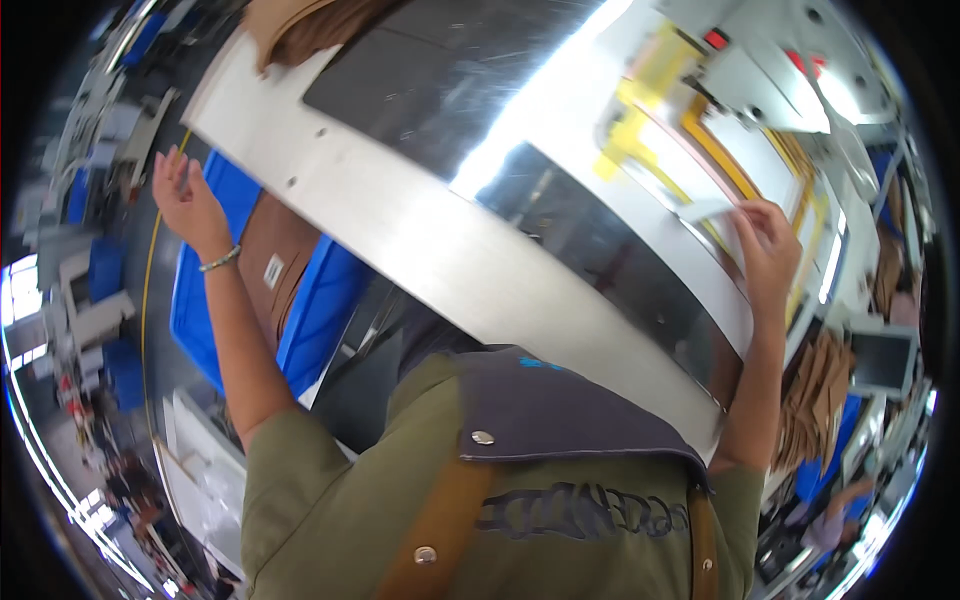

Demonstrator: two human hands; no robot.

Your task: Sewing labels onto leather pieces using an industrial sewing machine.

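My left hand [188, 205], a bracelet at its wrist, is raised at the left with loosely bent fingers and nothing in them, beside a blue bin [330, 290] holding brown flat pieces [278, 240]. My right hand [765, 235] pinches a white flat piece [708, 212] on the machine's bed, next to yellow templates and frames [700, 130]. A long steel table edge [400, 240] runs between my hands, with a dark glossy plate [390, 90] beyond it. Brown material [280, 25] lies at the top, partly out of view.
A machine head [830, 80] with red parts stands at upper right. Brown sheets [815, 400], a monitor [880, 360] and a co-worker's arm [845, 500] show at lower right. Work tables, blue bins [115, 370] and a yellow floor line [150, 280] are at the left.
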